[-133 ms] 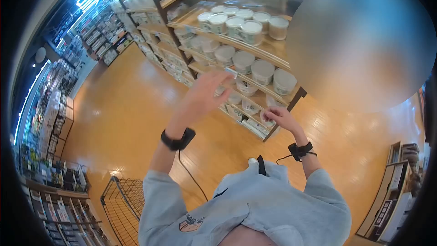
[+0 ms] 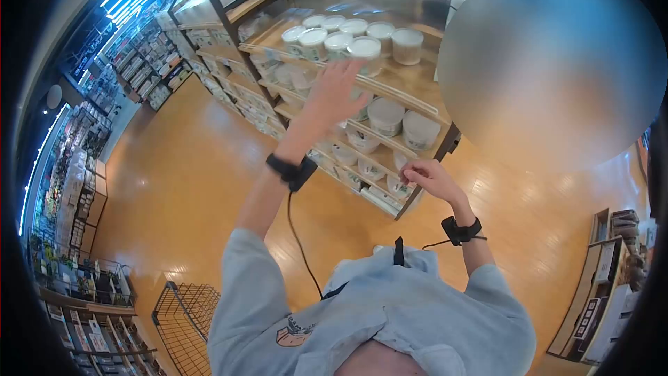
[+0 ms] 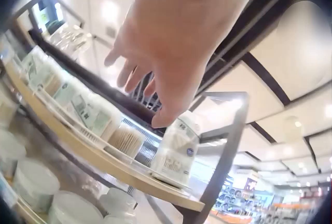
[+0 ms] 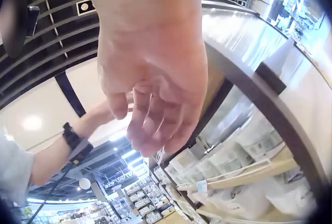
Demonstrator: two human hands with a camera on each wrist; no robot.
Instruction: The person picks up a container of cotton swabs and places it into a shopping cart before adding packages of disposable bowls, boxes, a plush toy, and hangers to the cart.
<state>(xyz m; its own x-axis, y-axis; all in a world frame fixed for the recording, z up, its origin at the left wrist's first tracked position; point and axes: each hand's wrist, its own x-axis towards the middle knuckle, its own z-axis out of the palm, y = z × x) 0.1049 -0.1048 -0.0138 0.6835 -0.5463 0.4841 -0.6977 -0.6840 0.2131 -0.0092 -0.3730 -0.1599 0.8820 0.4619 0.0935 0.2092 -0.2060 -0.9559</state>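
Note:
My left hand [image 2: 330, 103] reaches out in front of the shelf unit, its fingers extended and nothing in them. In the head view its fingertips overlap the lower edge of a white-lidded tub [image 2: 364, 47] on the upper shelf. Other round tubs [image 2: 408, 46] stand grouped beside that one. The left wrist view has the same hand with its fingers spread. My right hand [image 2: 433, 178] hangs loosely curled and empty, lower down, near the unit's right end. In the right wrist view the fingers [image 4: 148, 138] bend inward around nothing.
Larger tubs [image 2: 385, 117] fill the shelf below. White packages [image 3: 85, 107] line another shelf. A wire cart [image 2: 184, 320] stands at the lower left on the wooden floor [image 2: 160, 195]. A blurred disc covers the upper right; a display [image 2: 591, 299] stands at the right.
My left hand has moved up and to the right, toward the upper shelf's tubs. The right hand stays nearly where it was. The shelf has shifted slightly left in view.

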